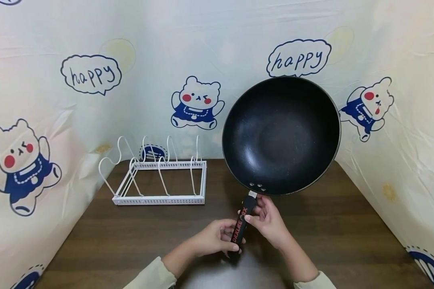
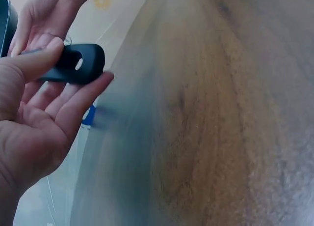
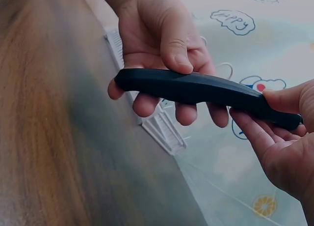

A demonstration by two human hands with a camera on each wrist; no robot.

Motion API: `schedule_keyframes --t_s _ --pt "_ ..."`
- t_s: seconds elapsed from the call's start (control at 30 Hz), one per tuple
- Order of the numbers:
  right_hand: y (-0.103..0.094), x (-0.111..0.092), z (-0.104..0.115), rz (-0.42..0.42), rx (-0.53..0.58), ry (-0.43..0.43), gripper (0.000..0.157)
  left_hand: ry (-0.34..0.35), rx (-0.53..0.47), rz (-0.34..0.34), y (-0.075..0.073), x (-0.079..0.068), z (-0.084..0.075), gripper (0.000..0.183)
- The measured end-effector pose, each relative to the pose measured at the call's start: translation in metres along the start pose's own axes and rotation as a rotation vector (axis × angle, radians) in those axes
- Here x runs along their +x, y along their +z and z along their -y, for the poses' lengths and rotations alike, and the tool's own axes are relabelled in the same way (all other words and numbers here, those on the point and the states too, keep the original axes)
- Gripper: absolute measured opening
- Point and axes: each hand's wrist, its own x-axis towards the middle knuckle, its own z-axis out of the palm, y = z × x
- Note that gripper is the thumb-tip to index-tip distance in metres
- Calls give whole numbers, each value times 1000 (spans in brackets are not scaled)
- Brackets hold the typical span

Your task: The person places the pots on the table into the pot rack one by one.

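Over the brown table (image 1: pixel 332 245) before you, the black wok (image 1: pixel 282 136) is held up by its handle (image 1: pixel 240 226), its inside facing you, to the right of the white rack (image 1: pixel 159 200). Your left hand (image 1: pixel 213 238) pinches the handle's free end between thumb and fingers; your right hand (image 1: pixel 270 222) pinches it close to the wok.

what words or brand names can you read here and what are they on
"happy": left speech bubble on the backdrop, head view
"happy": right speech bubble on the backdrop
Red capitals on the pan handle: perhaps "DAXLKE" then "RX", too small and blurred to be sure
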Motion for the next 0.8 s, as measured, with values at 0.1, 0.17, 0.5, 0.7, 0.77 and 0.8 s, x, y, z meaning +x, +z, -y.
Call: schedule_keyframes --t_s 0.1,0.17,0.5,0.7,0.77,0.8 --pt "0 1 1 2 -1 -2 62 18 0 -1 1 1 0 52" --pt "0 2 2 -6 -12 4 62 45 169 -96 7 0 -3 53" --pt "3 5 4 -75 -94 100 60 50 727 -449 34 0 -18 54" --pt "4 6 1 -73 -130 122 61 39 768 -492 35 1 -9 55" --pt "5 6 1 -70 -117 142 61 42 763 -480 35 1 -8 56" --pt "5 5 2 -63 -105 146 61 47 743 -455 33 1 -7 56"
